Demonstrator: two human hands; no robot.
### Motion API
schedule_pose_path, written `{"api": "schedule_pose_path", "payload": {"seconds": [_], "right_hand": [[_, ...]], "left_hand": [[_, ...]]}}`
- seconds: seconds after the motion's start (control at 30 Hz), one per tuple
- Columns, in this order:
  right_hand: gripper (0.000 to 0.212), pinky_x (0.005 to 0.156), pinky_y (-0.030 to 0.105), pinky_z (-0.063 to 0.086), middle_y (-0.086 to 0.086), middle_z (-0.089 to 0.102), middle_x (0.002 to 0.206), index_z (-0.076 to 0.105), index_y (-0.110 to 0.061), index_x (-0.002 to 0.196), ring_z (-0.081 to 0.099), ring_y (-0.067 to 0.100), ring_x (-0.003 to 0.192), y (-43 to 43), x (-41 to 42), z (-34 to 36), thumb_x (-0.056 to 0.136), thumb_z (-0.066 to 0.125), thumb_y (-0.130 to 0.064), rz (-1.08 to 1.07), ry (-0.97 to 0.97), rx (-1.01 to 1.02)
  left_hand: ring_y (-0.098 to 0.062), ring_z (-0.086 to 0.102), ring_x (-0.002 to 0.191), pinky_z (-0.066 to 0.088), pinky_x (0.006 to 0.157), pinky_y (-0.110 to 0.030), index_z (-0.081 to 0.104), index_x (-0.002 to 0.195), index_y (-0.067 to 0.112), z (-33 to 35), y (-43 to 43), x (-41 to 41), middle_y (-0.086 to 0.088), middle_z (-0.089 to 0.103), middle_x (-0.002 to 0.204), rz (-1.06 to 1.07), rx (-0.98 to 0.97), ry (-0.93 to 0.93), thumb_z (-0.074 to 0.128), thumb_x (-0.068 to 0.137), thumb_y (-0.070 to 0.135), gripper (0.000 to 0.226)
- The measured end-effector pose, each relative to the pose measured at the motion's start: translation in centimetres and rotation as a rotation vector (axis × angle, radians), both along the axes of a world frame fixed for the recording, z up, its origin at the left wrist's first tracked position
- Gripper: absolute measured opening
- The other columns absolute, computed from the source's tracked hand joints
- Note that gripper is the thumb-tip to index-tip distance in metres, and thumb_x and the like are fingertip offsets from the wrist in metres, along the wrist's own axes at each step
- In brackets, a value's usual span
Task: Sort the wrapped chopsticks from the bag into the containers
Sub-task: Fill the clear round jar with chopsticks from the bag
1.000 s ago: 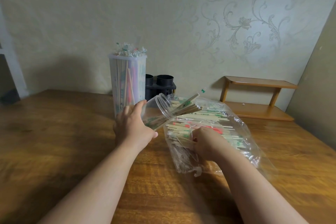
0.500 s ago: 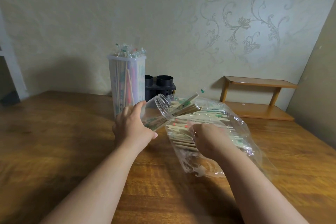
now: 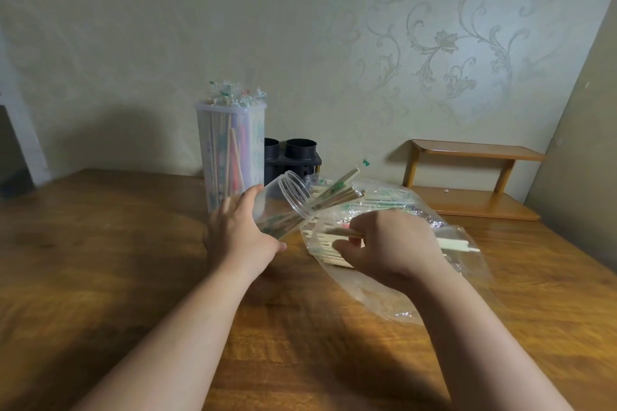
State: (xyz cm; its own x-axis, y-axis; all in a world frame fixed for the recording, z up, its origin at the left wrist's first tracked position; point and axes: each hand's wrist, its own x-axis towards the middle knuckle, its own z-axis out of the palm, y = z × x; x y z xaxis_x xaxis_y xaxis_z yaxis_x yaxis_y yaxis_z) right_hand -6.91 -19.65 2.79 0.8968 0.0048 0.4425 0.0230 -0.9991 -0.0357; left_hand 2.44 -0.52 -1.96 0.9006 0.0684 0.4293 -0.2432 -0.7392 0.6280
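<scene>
Head view, centre frame: left hand grips the tilted clear plastic jar. Right hand pinches a pale wrapped chopstick pair mid-length over the transparent bag. The pair is probably light, stiff and slippery.

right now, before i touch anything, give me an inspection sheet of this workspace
surface: wooden table, glossy, partly in shadow.
job's things: clear jar tilted, wrapped chopsticks poking from its mouth; plastic bag lying on the table with more of them inside; tall container upright, packed full.
clutter: black twin-cup holder beside the tall container; contents cannot be seen.
grippers: left hand grips the clear jar; right hand, at the bag, holds a few sticks.
cables: nothing seen.
surroundings: patterned wall behind; wooden shelf at the far right of the table.
</scene>
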Motion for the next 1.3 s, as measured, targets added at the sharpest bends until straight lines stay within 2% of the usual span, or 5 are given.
{"api": "schedule_pose_path", "payload": {"seconds": [0.43,0.63,0.83,1.07,1.3], "right_hand": [[0.015,0.049,0.031,0.029,0.001,0.049,0.059,0.052,-0.012,0.066,0.042,0.026,0.051,-0.5,-0.5,0.6,0.078,0.055,-0.021,0.188,-0.864,0.037],[0.015,0.057,0.038,0.035,0.006,0.054,0.071,0.061,-0.009,0.081,0.046,0.03,0.062,-0.8,0.1,0.3,0.091,0.056,-0.019,0.125,-0.871,-0.04],[0.025,0.061,0.032,0.025,0.002,0.047,0.062,0.047,-0.015,0.063,0.042,0.027,0.06,-0.9,0.9,-0.2,0.082,0.061,-0.023,0.112,-0.878,0.009],[0.048,0.068,0.034,0.031,0.013,0.059,0.089,0.058,-0.006,0.071,0.048,0.027,0.077,-1.3,0.6,0.0,0.104,0.038,-0.034,0.109,-1.019,0.145],[0.041,0.071,0.003,0.034,0.005,0.06,0.087,0.07,-0.004,0.083,0.05,0.006,0.079,-0.6,0.9,-0.6,0.101,0.045,-0.032,0.202,-1.007,0.607]], "left_hand": [[-0.028,0.031,0.133,0.035,0.107,-0.043,0.033,0.145,0.041,0.1,0.1,0.3,0.002,0.039,0.146,-0.022,-0.017,0.061,0.09,0.059,0.031,0.104],[-0.028,0.034,0.131,0.037,0.107,-0.043,0.034,0.145,0.039,0.0,0.1,0.4,0.001,0.041,0.145,-0.018,0.019,0.044,0.091,0.057,0.034,0.105],[-0.027,0.031,0.133,0.035,0.107,-0.042,0.036,0.144,0.041,0.2,-0.2,0.1,0.005,0.04,0.146,0.005,0.001,0.053,0.092,0.057,0.028,0.105],[-0.027,0.034,0.132,0.035,0.107,-0.041,0.037,0.144,0.038,0.0,-0.1,0.0,0.003,0.042,0.144,-0.022,0.029,-0.002,0.092,0.057,0.028,0.104],[-0.026,0.034,0.131,0.033,0.109,-0.039,0.035,0.144,0.038,-0.1,-0.1,0.0,0.004,0.042,0.143,-0.02,0.047,-0.009,0.092,0.059,0.028,0.103]]}}
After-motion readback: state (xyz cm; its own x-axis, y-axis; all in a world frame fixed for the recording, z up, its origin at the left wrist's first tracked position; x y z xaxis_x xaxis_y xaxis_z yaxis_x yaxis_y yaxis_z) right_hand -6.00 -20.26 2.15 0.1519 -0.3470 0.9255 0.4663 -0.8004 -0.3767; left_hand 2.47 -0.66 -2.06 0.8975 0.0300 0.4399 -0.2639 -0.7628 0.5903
